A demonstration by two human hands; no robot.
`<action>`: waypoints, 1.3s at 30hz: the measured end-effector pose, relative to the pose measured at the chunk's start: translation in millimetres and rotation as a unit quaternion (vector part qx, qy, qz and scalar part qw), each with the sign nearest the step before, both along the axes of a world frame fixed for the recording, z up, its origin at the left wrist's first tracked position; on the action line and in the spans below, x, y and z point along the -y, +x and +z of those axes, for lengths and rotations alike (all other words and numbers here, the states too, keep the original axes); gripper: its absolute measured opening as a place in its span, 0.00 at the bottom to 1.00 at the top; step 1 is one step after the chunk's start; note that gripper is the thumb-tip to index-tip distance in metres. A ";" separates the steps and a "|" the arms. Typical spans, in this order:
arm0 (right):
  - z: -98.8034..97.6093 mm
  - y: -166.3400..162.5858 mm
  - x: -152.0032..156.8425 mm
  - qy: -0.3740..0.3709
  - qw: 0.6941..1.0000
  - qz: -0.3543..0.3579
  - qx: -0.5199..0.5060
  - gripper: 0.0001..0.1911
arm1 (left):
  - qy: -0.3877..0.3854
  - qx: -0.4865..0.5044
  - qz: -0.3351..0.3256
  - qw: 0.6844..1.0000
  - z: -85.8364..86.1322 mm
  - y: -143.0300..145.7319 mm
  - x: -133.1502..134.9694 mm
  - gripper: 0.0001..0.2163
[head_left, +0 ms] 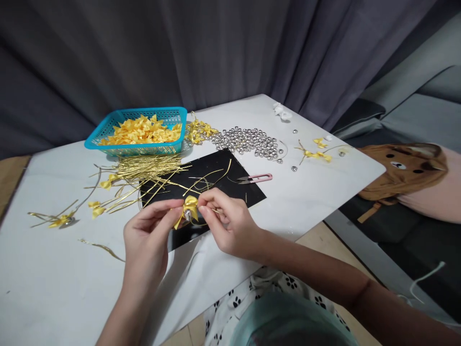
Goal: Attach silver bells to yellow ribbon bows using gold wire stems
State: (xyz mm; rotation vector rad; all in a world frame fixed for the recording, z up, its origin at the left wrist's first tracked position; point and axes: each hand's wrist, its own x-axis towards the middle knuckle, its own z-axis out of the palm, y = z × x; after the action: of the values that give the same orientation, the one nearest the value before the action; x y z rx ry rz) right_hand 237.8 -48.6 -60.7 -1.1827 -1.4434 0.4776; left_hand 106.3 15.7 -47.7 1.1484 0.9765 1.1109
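Between my two hands, above a black mat (183,236), is a yellow ribbon bow (190,203) with a small silver bell (188,215) at its middle. My left hand (153,230) pinches the bow's left side between thumb and fingers. On its other side, my right hand (230,223) is closed with thumb and fingertips together at the bow's edge, and a thin gold tie shows by its fingers. Just beyond the hands, loose gold ties (203,182) lie on the mat, beside pink-handled thread snips (255,179).
A blue basket (180,126) of yellow bows stands at the back left, with a bundle of gold ties (147,166) before it. Silver bells (248,142) are heaped behind the mat. Bow pieces (317,154) lie right, others (61,221) left. A bear-faced brown bag (403,168) sits beyond the table.
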 end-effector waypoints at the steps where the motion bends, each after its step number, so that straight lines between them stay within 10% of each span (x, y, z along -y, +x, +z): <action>1: -1.9 -2.5 -0.4 -0.005 1.000 -0.001 -0.022 0.03 | -0.004 0.007 -0.003 1.000 -0.6 0.4 0.0 0.04; 17: -9.5 -18.8 -3.5 -0.072 0.973 0.044 -0.214 0.05 | -0.022 0.049 0.003 0.999 2.3 4.6 3.5 0.06; 39: -6.8 -9.8 -6.4 -0.052 0.977 0.086 -0.187 0.04 | 0.013 0.006 -0.003 1.000 4.7 -1.0 0.4 0.05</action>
State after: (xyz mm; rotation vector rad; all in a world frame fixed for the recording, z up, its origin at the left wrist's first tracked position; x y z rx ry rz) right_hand 228.0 -42.2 -67.5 -0.9877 -1.2082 0.8569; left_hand 105.3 15.2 -42.9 1.1633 0.9502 1.1269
